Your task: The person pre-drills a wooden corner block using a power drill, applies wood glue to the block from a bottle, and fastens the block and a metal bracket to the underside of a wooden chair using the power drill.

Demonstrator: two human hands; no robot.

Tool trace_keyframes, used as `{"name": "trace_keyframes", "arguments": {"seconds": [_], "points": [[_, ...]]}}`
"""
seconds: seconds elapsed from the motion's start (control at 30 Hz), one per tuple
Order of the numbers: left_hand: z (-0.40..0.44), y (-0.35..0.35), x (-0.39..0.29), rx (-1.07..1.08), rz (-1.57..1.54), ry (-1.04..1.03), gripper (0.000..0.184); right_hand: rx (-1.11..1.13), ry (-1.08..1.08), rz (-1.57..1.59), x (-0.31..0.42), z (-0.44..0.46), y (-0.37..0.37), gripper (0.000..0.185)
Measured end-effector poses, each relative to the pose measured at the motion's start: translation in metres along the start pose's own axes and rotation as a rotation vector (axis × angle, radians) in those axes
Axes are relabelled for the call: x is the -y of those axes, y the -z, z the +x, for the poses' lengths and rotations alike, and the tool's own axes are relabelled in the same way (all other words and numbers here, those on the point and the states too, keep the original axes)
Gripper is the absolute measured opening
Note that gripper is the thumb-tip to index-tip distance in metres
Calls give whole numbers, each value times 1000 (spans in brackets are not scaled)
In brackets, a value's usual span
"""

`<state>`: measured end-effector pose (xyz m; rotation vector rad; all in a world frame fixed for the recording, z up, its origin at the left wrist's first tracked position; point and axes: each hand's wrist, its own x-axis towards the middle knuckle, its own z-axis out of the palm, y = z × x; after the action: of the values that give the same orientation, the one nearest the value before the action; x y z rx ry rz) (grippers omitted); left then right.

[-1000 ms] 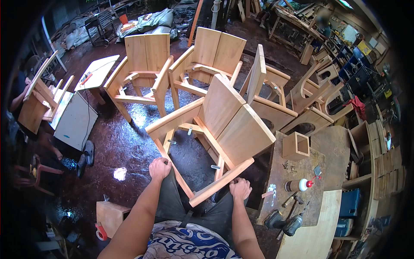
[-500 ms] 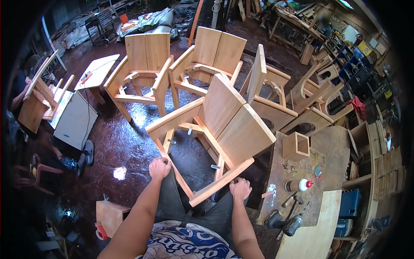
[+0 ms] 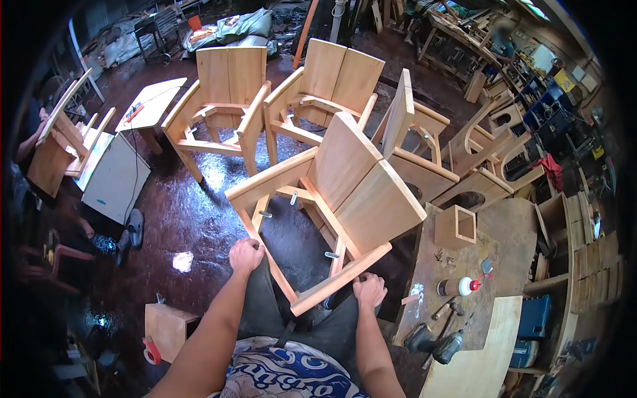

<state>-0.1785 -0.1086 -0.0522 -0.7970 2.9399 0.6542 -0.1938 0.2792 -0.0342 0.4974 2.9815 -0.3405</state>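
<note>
Loosely closed on knees point(image 3: 261, 286), left hand point(image 3: 246, 256) and right hand point(image 3: 370, 290) flank the chair point(image 3: 330, 217), backrest point(image 3: 346, 162) toward the frame's upper right.

- a woodworking workshop, with several wooden chairs point(image 3: 345, 159) standing close together on a dark, glossy floor point(image 3: 199, 225)
- a stained workbench point(image 3: 507, 232) at the right, bearing a power drill point(image 3: 448, 348), a hammer point(image 3: 456, 307) and a red-capped bottle point(image 3: 454, 287)
- shelving point(image 3: 572, 265) beyond it, with wooden pieces and blue cases point(image 3: 533, 317)
- another bench point(image 3: 464, 33) at the far right, strewn with what seem to be timber offcuts, though small and blurred
- filled sacks point(image 3: 235, 26) along the far side, near leaning lengths of wood point(image 3: 306, 33)
</note>
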Motion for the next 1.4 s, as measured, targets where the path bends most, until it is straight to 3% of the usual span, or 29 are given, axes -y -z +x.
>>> {"name": "trace_keyframes", "arguments": {"seconds": [0.6,0.7,0.73,0.77,0.83,0.87,0.9,0.97,1.07,1.17,1.27,1.4], "points": [[-5,1,2,-56,-91,55,40,38,2,-51,5,4,1,39],[-13,-7,9,-49,-70,-118,43,50,-14,-41,-1,-1,7,39],[-21,-6,7,-76,112,-280,45,60,-6,-21,-6,-4,8,39],[-23,-4,4,-86,117,-297,45,71,2,1,-11,-7,9,39],[-45,25,-16,188,521,-459,51,51,4,45,-22,-9,8,38],[-39,50,-38,486,597,-542,53,41,16,68,-29,-11,7,38],[-35,62,-54,484,613,-556,53,38,0,83,-34,-13,8,38],[-32,79,-83,1194,-532,-495,58,21,25,125,-41,-17,11,36],[-112,219,-192,1044,-919,-819,64,-5,18,165,-46,-21,9,33],[-205,324,-234,908,-1348,-1149,76,-16,31,192,-53,-26,7,34],[-246,381,-263,898,-1515,-1763,52,-58,37,224,-53,-27,9,34],[-280,397,-275,740,-1739,-1969,32,-59,39,237,-54,-27,7,35]]}}
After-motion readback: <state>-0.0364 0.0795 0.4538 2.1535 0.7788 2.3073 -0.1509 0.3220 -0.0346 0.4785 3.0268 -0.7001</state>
